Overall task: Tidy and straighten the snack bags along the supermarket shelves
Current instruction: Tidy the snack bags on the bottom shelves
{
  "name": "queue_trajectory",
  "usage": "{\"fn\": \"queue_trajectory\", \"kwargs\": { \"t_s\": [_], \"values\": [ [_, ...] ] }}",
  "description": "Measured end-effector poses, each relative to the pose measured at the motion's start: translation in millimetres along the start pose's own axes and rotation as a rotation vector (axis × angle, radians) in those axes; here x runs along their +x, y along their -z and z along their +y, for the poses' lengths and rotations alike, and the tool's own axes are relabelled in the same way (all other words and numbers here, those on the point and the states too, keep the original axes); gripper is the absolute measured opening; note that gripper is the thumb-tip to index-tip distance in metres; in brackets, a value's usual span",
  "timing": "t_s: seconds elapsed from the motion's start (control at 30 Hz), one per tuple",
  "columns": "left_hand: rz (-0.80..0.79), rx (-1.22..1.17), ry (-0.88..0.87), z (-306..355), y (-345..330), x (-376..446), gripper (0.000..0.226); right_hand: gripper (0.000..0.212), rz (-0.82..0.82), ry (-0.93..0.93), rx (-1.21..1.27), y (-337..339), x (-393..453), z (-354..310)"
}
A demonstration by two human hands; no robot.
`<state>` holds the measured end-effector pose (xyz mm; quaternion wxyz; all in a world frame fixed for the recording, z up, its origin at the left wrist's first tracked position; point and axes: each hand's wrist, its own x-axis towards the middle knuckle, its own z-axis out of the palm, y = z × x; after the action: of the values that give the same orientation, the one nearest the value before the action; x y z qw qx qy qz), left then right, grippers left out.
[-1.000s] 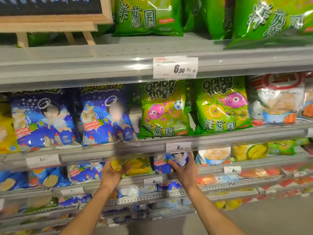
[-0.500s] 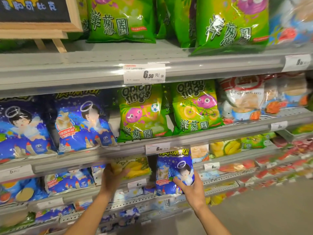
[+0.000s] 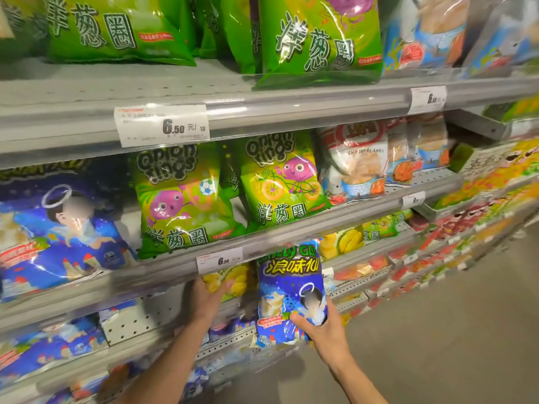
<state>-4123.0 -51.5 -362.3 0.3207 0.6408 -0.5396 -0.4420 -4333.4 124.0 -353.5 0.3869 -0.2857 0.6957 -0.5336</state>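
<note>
The right hand (image 3: pixel 322 330) is gripping a glossy blue puffed snack bag (image 3: pixel 290 293) off the grey metal shelf's front edge (image 3: pixel 163 275), the left hand (image 3: pixel 205 297) is holding a yellow bag (image 3: pixel 230 279), and reshelving the blue one likely comes next.

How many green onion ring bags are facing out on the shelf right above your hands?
2. One onion ring bag stands left of centre, showing a football; a second onion ring bag stands just right of it, showing a bicycle. A green sliver between them suggests more bags may sit hidden behind.

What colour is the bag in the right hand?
Blue bag, yellow lettering; head view.
</note>
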Motion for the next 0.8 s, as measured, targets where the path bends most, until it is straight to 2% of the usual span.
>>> {"fn": "queue_trajectory", "kwargs": {
  "t_s": [0.13,0.23,0.33,0.43,0.47,0.6,0.7,0.8],
  "values": [
    [-0.064,0.074,0.016,-1,-2,8,0.041,0.063,-0.035,0.012,0.033,-4,-5,-2],
    [-0.147,0.188,-0.009,-3,5,14,0.033,0.066,-0.134,0.016,0.02,-17,-12,-6],
    [-0.194,0.213,-0.076,-17,28,5,0.046,0.066,-0.228,0.005,0.005,-42,-19,-10],
    [0.008,0.415,-0.205,-42,61,-7,0.029,0.066,-0.305,0.002,-0.003,-78,-26,-13],
    [0.06,0.474,-0.227,-52,74,-13,0.034,0.065,-0.316,0.011,-0.008,-91,-28,-15],
    [0.083,0.639,-0.361,-88,126,-40,0.052,0.065,-0.35,0.07,-0.023,-146,-26,-20],
    [0.146,0.553,-0.292,-111,157,-68,0.039,0.077,-0.366,0.068,0.008,-190,-27,-24],
    [0.145,0.757,-0.263,-128,182,-82,0.043,0.068,-0.351,0.159,-0.022,-225,-29,-30]
  ]
}}
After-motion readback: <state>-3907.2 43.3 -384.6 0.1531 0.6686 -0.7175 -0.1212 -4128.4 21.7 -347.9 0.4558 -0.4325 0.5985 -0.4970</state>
